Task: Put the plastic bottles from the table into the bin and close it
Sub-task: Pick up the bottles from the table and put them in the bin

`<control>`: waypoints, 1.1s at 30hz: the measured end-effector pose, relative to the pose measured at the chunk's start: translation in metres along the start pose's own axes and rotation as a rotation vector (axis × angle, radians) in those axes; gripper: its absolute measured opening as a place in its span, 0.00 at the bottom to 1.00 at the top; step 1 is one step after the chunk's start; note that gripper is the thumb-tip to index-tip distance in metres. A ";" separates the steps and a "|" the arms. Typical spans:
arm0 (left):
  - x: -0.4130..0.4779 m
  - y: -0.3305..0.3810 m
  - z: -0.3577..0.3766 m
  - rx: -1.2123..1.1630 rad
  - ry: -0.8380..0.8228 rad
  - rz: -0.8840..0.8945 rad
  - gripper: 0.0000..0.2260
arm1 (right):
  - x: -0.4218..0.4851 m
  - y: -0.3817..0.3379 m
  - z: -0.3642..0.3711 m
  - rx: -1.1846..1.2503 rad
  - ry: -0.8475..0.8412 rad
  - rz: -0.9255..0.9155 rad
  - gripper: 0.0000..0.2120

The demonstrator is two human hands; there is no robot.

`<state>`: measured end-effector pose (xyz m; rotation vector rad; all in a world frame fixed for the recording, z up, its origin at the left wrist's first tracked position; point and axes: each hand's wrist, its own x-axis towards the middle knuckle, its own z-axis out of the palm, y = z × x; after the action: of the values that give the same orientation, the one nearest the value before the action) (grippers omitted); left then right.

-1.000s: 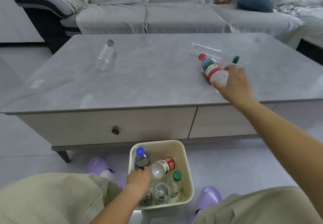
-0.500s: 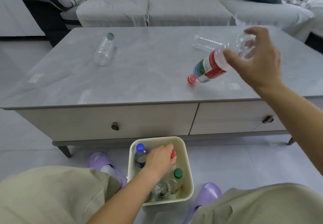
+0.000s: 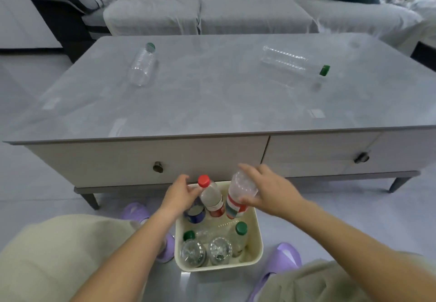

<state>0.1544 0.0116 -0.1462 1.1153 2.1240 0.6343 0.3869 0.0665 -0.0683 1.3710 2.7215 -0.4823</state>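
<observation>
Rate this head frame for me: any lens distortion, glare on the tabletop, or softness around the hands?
Head view: wide-angle bowing shows in the curved front edge of the table; pale reflected patches sit on its glossy top, mild and not blown out; the clear bottle at the far right nearly blends into the grey surface; the right hand and its bottle look slightly soft; lighting is even, with no hard shadows.

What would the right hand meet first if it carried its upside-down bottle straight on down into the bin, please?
Probably the bin's floor: the right hand holds the red-labelled bottle cap-down over a gap beside the red-capped bottle that the left hand steadies. Depth is unclear; it may brush that bottle.
</observation>
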 end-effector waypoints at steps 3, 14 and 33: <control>-0.013 -0.030 0.000 0.191 0.009 0.002 0.08 | 0.005 0.002 0.036 -0.048 -0.120 0.034 0.42; -0.025 -0.056 0.016 0.253 -0.024 0.099 0.06 | 0.053 0.084 -0.093 -0.005 0.673 0.105 0.19; 0.168 0.089 -0.209 -0.080 0.607 0.036 0.35 | 0.208 0.227 -0.155 0.152 0.507 0.612 0.58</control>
<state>-0.0228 0.1752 -0.0002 1.0017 2.5483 1.1816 0.4551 0.4009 -0.0174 2.5301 2.3954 -0.3232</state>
